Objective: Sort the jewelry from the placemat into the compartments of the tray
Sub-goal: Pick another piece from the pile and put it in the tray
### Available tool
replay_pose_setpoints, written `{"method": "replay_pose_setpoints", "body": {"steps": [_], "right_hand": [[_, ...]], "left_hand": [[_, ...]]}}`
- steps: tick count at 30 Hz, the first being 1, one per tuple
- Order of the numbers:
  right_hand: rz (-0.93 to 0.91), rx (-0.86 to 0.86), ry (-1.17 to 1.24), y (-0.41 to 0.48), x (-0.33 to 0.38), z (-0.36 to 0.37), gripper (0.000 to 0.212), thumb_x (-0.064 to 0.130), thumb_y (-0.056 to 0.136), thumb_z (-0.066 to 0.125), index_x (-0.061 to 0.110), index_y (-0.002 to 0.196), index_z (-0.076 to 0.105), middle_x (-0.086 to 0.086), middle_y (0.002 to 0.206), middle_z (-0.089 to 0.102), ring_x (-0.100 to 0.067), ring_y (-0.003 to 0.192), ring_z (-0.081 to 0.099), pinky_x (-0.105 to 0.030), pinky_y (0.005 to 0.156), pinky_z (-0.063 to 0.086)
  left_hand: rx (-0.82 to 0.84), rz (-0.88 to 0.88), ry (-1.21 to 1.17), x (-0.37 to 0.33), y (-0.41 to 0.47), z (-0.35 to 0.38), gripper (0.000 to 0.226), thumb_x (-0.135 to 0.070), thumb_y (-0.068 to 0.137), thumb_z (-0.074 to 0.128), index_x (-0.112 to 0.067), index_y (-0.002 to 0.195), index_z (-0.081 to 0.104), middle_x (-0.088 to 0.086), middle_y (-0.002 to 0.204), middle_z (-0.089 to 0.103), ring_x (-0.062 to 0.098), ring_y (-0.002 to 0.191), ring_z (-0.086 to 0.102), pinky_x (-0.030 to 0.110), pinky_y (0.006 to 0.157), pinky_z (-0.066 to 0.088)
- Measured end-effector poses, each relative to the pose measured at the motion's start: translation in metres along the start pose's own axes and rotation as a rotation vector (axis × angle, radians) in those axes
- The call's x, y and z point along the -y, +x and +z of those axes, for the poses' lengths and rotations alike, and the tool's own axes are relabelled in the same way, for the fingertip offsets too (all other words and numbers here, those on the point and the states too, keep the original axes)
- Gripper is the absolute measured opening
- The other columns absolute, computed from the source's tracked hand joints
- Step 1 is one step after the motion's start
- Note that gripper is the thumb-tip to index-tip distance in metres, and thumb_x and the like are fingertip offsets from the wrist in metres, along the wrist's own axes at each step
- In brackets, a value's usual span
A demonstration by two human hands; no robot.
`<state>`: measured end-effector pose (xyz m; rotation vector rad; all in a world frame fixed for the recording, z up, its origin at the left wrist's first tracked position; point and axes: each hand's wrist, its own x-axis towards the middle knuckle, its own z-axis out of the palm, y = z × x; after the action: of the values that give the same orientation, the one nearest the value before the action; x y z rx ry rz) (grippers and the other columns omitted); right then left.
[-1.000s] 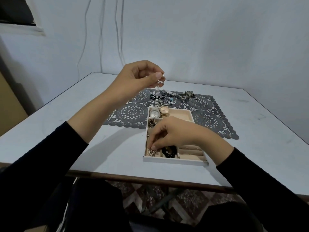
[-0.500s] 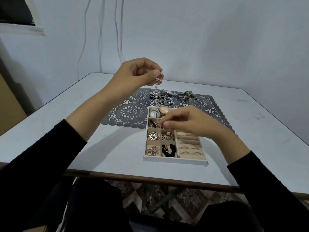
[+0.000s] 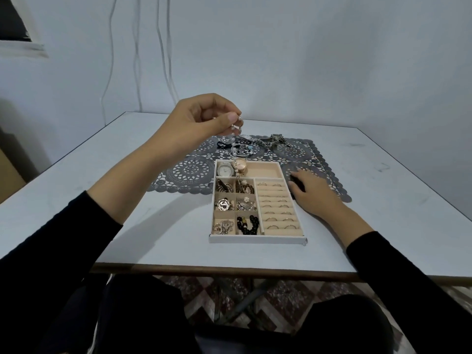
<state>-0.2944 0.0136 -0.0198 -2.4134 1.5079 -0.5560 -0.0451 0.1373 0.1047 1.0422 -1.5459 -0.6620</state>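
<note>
Above tray (image 3: 255,239), toward its 11 o'clock: left hand (image 3: 201,118) raised, thumb and curled fingers pinching top end of pearl strand (image 3: 234,152). Strand hangs straight, long axis vertical, lower end pointing down over tray's far-left compartments. Right hand (image 3: 314,194) at tray's 2 o'clock, fingers loosely extended, holding nothing, resting on placemat (image 3: 189,172) just beside tray's right wall.

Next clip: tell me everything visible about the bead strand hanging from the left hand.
The strand is a thin line of small white pearl-like beads with silvery links. The left hand pinches its top end, raised above the table. It hangs straight down, its lower end over the tray's far compartments by the gold watch; whether it touches anything there cannot be told.
</note>
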Motion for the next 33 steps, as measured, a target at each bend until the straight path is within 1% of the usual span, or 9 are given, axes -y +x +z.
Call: {"method": "replay_pose_setpoints", "body": {"steps": [2,4,8,11,13,16,22,27,33], "right_hand": [[0.000,0.012,-0.028,0.000,0.000,0.001,0.043,0.031,0.100,0.043,0.009,0.137,0.047,-0.013,0.145,0.044,-0.028,0.133,0.041,-0.037,0.108,0.031],[-0.013,0.009,-0.036,-0.001,0.001,0.000,0.041,0.030,0.101,0.041,0.007,0.133,0.049,-0.015,0.140,0.049,-0.030,0.127,0.045,-0.038,0.104,0.034],[-0.036,-0.003,-0.035,-0.002,0.002,0.001,0.037,0.031,0.100,0.041,0.007,0.126,0.053,-0.012,0.123,0.058,-0.028,0.113,0.053,-0.038,0.094,0.040],[-0.043,-0.011,-0.039,-0.003,0.002,0.000,0.035,0.030,0.100,0.040,0.008,0.124,0.054,-0.011,0.117,0.060,-0.026,0.107,0.053,-0.035,0.088,0.038],[-0.044,-0.015,-0.036,-0.005,0.003,-0.001,0.035,0.030,0.101,0.040,0.008,0.126,0.053,-0.011,0.118,0.060,-0.026,0.109,0.052,-0.034,0.088,0.037],[-0.045,-0.018,-0.036,-0.005,0.004,-0.002,0.035,0.029,0.101,0.040,0.007,0.125,0.053,-0.011,0.118,0.059,-0.026,0.108,0.052,-0.032,0.086,0.036],[-0.039,-0.007,-0.037,-0.006,0.004,-0.002,0.037,0.030,0.101,0.039,0.009,0.128,0.051,-0.010,0.123,0.058,-0.025,0.111,0.052,-0.035,0.091,0.037],[-0.042,-0.014,-0.029,-0.008,0.005,-0.004,0.037,0.029,0.101,0.039,0.008,0.130,0.050,-0.011,0.124,0.057,-0.026,0.114,0.051,-0.035,0.093,0.036],[-0.046,-0.016,-0.031,-0.007,0.006,-0.004,0.037,0.029,0.101,0.039,0.007,0.128,0.051,-0.012,0.122,0.057,-0.026,0.112,0.051,-0.034,0.091,0.036]], "left_hand": [[0.001,-0.001,-0.010,0.001,-0.002,0.000,0.008,-0.009,0.092,0.062,-0.011,0.098,0.066,-0.001,0.086,0.075,0.013,0.087,0.071,0.022,0.081,0.054],[0.004,-0.002,-0.009,0.001,-0.004,0.001,0.008,-0.008,0.092,0.062,-0.011,0.098,0.066,-0.003,0.084,0.075,0.010,0.085,0.071,0.018,0.078,0.053],[0.007,-0.006,-0.001,0.003,-0.006,0.004,0.008,-0.006,0.092,0.061,-0.009,0.098,0.065,-0.004,0.082,0.075,0.007,0.080,0.071,0.016,0.075,0.052],[0.027,-0.010,0.013,0.006,-0.008,0.008,0.009,-0.007,0.093,0.061,-0.008,0.100,0.065,-0.003,0.085,0.074,0.009,0.082,0.070,0.017,0.077,0.052],[0.038,-0.020,0.014,0.008,-0.008,0.010,0.009,-0.008,0.092,0.061,-0.009,0.100,0.066,-0.002,0.086,0.074,0.011,0.084,0.070,0.019,0.078,0.053],[0.048,-0.023,0.014,0.011,-0.007,0.014,0.008,-0.012,0.091,0.063,-0.013,0.098,0.067,-0.001,0.088,0.075,0.015,0.087,0.070,0.026,0.085,0.056],[0.056,-0.033,-0.013,0.013,-0.003,0.021,0.008,-0.008,0.091,0.062,-0.011,0.098,0.066,-0.001,0.086,0.074,0.013,0.087,0.070,0.022,0.082,0.055],[0.097,-0.054,0.002,0.020,-0.006,0.026,0.011,-0.018,0.088,0.065,-0.013,0.098,0.067,0.002,0.091,0.074,0.015,0.089,0.068,0.028,0.089,0.054],[0.134,-0.091,0.014,0.032,-0.010,0.034,0.013,-0.017,0.088,0.065,-0.011,0.099,0.067,0.004,0.093,0.074,0.018,0.088,0.070,0.031,0.090,0.055]]}}
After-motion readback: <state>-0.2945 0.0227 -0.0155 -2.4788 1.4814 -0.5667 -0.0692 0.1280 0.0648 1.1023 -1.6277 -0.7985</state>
